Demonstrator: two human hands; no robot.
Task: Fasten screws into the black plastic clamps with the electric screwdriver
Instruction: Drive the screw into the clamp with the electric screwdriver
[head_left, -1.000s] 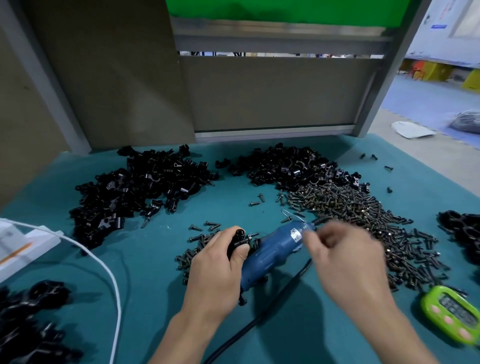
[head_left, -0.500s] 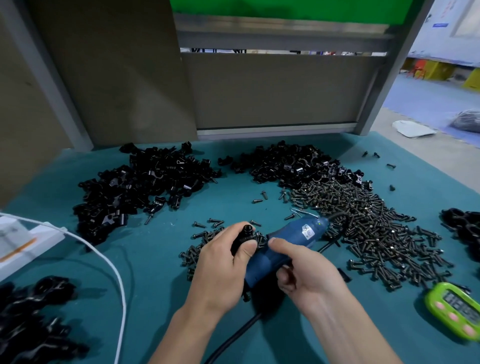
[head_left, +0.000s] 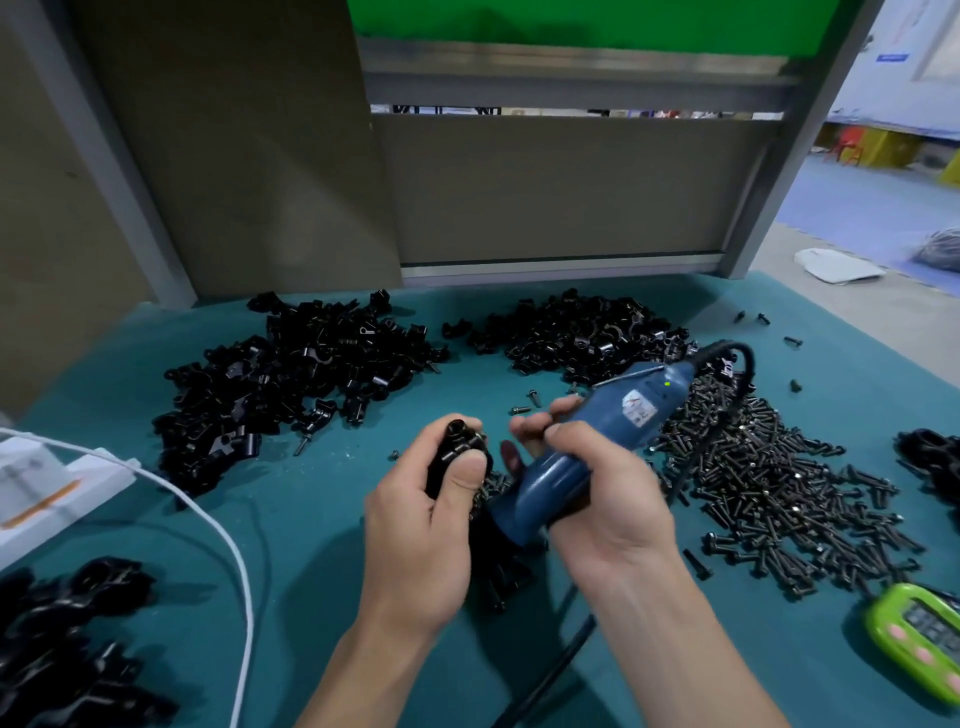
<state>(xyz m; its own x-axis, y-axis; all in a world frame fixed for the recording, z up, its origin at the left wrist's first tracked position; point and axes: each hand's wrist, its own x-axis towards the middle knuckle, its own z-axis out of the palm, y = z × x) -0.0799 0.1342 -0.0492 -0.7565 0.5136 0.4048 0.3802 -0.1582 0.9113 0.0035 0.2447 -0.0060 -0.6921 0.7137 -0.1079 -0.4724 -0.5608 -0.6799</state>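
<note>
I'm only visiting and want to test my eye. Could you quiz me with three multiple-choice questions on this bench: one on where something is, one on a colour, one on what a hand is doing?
1. Where does the green device lie on the mat?
A) near right B) far left C) centre

2. What colour is the electric screwdriver?
A) red B) blue C) yellow

3. What is the left hand doing?
A) lying flat, empty B) gripping a black clamp C) waving in the air

Answers:
1 A, it sits at the near right edge, just past the screw pile.
2 B, the body held in the right hand is blue.
3 B, its fingers and thumb curl round the clamp.
</note>
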